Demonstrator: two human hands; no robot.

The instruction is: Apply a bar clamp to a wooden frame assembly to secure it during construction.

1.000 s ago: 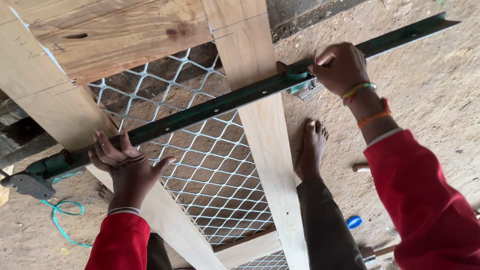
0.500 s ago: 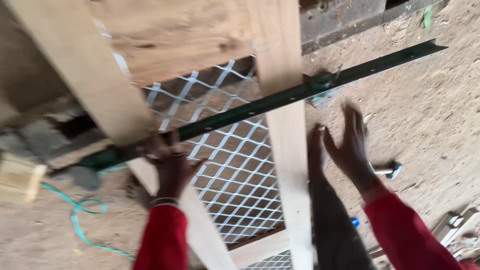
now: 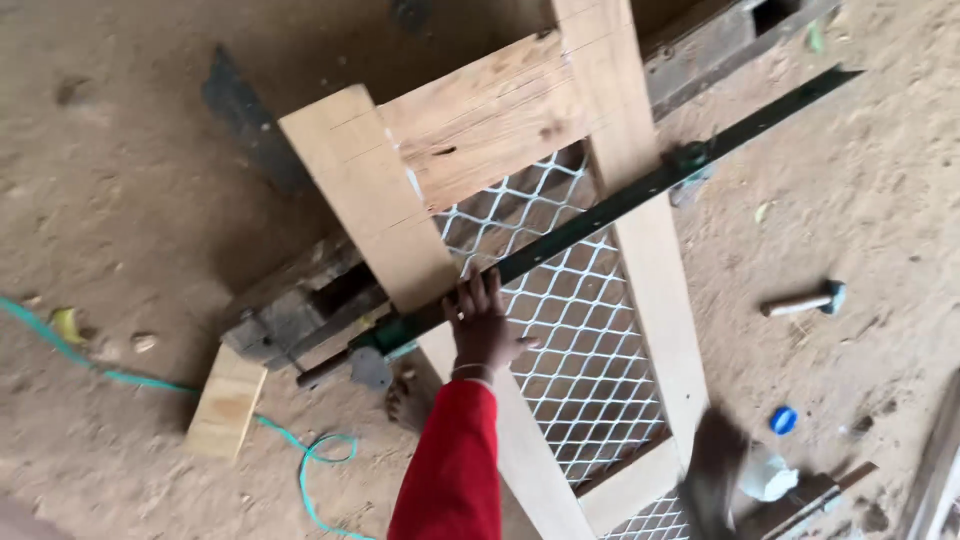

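Observation:
A wooden door frame (image 3: 650, 290) with white diamond mesh (image 3: 580, 340) lies flat on the dirt floor. A long dark green metal bar clamp (image 3: 620, 205) crosses it diagonally, from its grey screw end (image 3: 368, 366) at lower left to the upper right. My left hand (image 3: 482, 325), in a red sleeve, rests on the left wooden upright with fingers spread, fingertips touching the bar. My right hand is out of sight. A dark blurred shape (image 3: 715, 475) sits over the frame's lower right corner; I cannot tell what it is. Toes (image 3: 403, 403) show beside my left arm.
A hammer (image 3: 800, 300) lies on the dirt to the right. A blue cap (image 3: 783, 420) and a clear plastic bottle (image 3: 765, 478) lie at lower right. A small wood block (image 3: 228, 400) and a green cord (image 3: 150, 385) are at left. Dark timber (image 3: 300, 310) lies under the frame.
The view has pulled back and swung left. My right hand let go of the bar's far end, dropped away and left the view. My left hand stays on the bar near the left upright.

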